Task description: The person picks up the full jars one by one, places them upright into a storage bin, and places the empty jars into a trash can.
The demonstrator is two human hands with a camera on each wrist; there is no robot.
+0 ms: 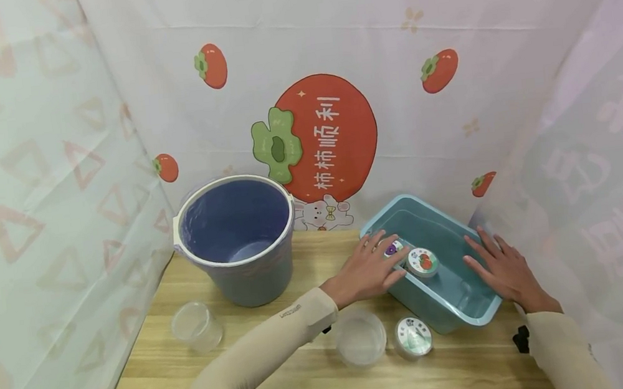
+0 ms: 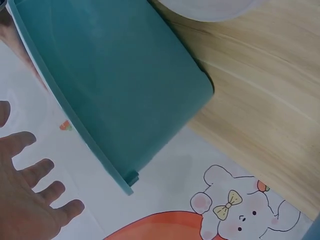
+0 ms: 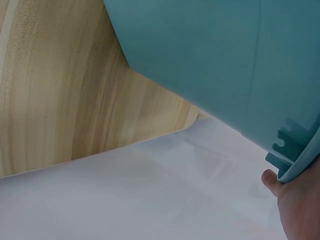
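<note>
A teal rectangular bin [image 1: 445,300] stands at an angle on the right of the table in the head view. Two round tubs are inside it: one has a red fruit on its lid [image 1: 423,261]; the other, with a purple picture on its lid [image 1: 392,248], is partly hidden by fingers. My left hand [image 1: 366,270] hovers over the bin's left rim, fingers spread; the left wrist view shows the fingers [image 2: 35,172] apart from the rim and holding nothing. At the opposite rim is my right hand [image 1: 507,272], its fingers extended. In the right wrist view that hand [image 3: 302,205] lies against the rim.
A deep blue bucket [image 1: 251,272] with a white rim stands at the back left. A clear plastic cup [image 1: 197,326] is in front of it. Near the bin's front are a translucent round container [image 1: 361,338] and a lidded tub [image 1: 413,337]. Printed cloth walls [image 1: 395,130] enclose the table [image 1: 318,382].
</note>
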